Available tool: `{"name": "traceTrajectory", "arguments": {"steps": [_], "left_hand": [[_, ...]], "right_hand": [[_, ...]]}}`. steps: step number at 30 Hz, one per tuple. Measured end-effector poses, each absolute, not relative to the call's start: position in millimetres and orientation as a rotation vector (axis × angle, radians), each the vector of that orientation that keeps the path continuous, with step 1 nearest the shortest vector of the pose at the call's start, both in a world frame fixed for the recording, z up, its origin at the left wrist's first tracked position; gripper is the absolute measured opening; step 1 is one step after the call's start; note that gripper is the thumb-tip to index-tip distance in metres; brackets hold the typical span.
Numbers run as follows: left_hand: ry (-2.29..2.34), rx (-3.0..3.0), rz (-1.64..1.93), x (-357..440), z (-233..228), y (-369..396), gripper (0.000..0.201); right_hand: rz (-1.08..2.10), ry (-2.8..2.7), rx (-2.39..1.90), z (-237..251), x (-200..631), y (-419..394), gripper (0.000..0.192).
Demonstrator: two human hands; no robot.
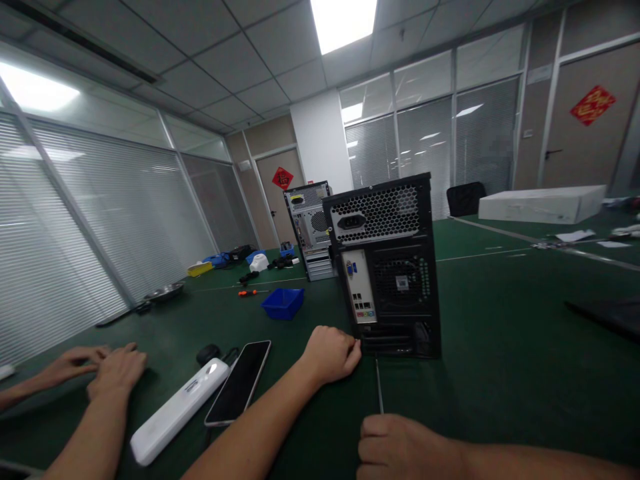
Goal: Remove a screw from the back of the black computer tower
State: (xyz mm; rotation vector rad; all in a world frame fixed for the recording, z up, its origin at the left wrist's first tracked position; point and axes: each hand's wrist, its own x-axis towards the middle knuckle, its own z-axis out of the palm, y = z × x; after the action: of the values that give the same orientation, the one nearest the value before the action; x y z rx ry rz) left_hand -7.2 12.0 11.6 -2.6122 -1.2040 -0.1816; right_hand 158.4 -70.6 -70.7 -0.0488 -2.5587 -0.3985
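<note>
A black computer tower (395,267) stands upright on the green table (500,347) with its rear panel facing me. My left hand (330,353) lies on the table with its fingers curled. Its fingertips touch the lower left corner of the tower's rear. Nearer to me, my right hand (400,448) is closed in a fist around a thin screwdriver (379,388). The shaft points away from me toward the base of the tower and stops short of it.
Another person's two hands (107,370) rest on the table at the left. A black phone (240,390) and a white power strip (175,412) lie beside my left arm. Farther back are a blue bin (283,302), a second tower (311,230) and a white box (543,203).
</note>
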Motion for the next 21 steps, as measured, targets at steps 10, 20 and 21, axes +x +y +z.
{"name": "traceTrajectory", "arguments": {"steps": [10,20,21], "left_hand": [[-1.229,-2.642,-0.221,-8.2,11.2,12.0,0.037],[-1.237,-2.66,-0.232,-9.3,12.8,13.6,0.038],[-1.236,-2.66,-0.235,-9.4,12.4,13.9,0.038]], "right_hand": [[-0.369,-2.636,-0.058,-74.4,158.4,-70.8,0.042],[-0.361,-2.583,-0.003,-74.1,155.7,-71.0,0.04],[-0.359,-2.562,0.0,-73.9,155.7,-71.4,0.038]]}}
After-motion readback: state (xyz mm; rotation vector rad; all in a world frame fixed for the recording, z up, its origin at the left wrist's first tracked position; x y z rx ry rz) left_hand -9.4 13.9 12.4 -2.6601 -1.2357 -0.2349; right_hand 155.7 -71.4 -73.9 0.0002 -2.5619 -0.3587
